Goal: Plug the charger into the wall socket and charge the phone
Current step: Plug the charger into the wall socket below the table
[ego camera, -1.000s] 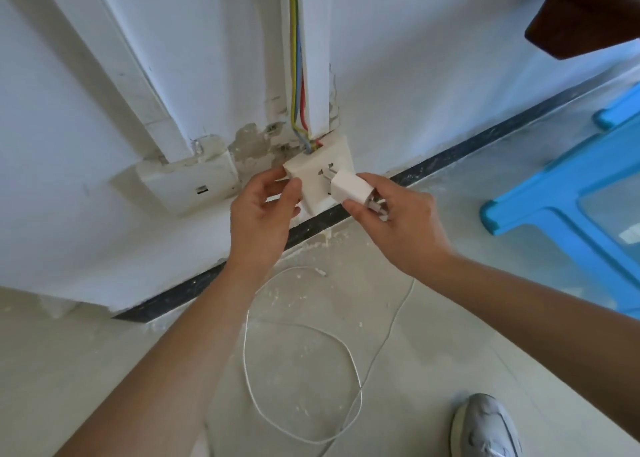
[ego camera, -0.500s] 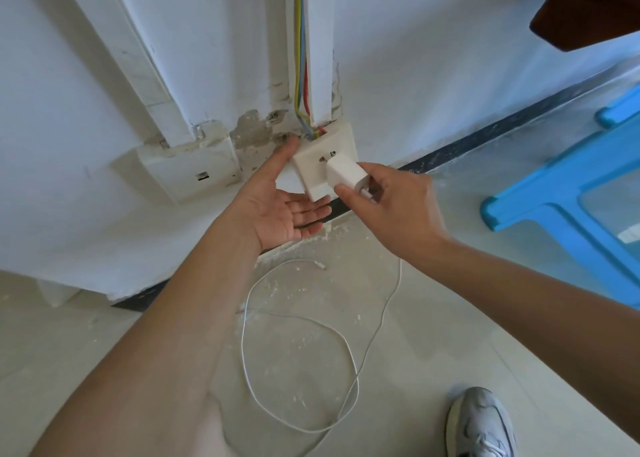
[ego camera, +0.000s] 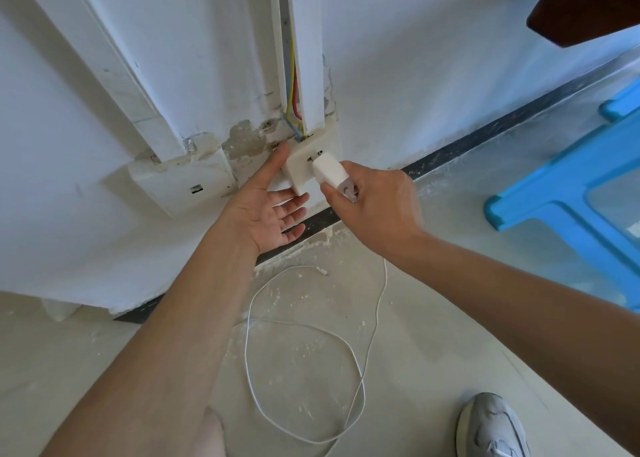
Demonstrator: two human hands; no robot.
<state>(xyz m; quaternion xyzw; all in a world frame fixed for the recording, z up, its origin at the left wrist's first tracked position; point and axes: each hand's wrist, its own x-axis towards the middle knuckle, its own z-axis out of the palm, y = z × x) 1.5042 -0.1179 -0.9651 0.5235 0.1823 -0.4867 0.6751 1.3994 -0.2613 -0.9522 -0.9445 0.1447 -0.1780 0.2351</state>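
Two hands of yours work at the base of the white wall (ego camera: pixel 433 58), low near the floor. Your right hand (ego camera: pixel 377 203) grasps the white charger (ego camera: pixel 329 174), thumb and fingers closed around its rear end, and the charger's front end is pressed against the face of the wall socket (ego camera: pixel 304 165); whether the prongs are fully seated you cannot tell from this angle. Your left hand (ego camera: pixel 266 207) is released and holds nothing: the palm faces up, the fingers are spread, and the thumb reaches up along the left edge of the socket plate, touching it or just beside it. From the back of the charger a white cable (ego camera: pixel 304 370) drops behind your right hand and lies in a loose loop on the dusty floor (ego camera: pixel 433 352), with its free plug end (ego camera: pixel 323 272) resting on the floor just below your left hand. Coloured wires (ego camera: pixel 293 86) run down an open white conduit into the top of the socket. Left of the socket, well apart from the charger, sits a second white box (ego camera: pixel 183 183) mounted on the wall. A blue plastic stool (ego camera: pixel 568 193) stands at the right, and a grey shoe (ego camera: pixel 491 425) shows at the bottom edge.
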